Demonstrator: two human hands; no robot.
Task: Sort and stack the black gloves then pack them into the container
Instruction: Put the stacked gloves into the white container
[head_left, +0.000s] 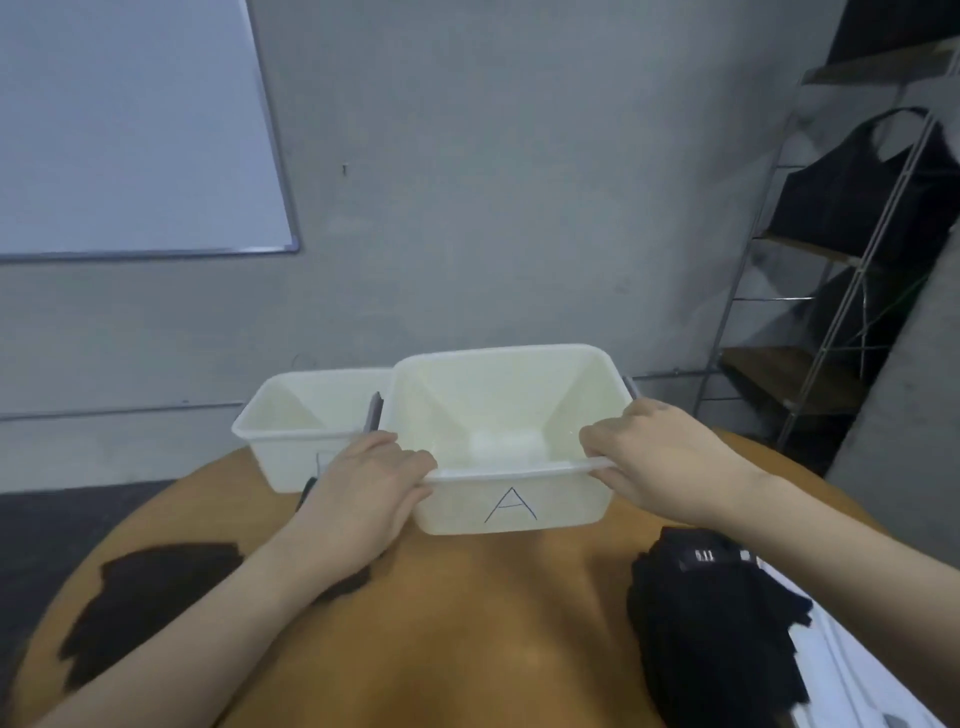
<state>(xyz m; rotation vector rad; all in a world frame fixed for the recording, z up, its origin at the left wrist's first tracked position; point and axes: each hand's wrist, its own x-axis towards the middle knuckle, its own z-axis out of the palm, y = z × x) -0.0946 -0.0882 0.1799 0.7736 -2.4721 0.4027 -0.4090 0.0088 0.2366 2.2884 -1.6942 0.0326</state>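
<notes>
A white plastic container marked "A" on its front wall sits at the far middle of the round wooden table; nothing lies inside it. My left hand grips the near rim at its left corner. My right hand grips the same rim at the right corner. A stack of black gloves lies on the table at the right, below my right forearm. More black gloves lie flat at the left, partly under my left forearm.
A second white container stands just left of the "A" one, touching it, its front partly behind my left hand. White sheets lie under the right gloves. A metal shelf with dark bags stands at the right, a whiteboard on the wall.
</notes>
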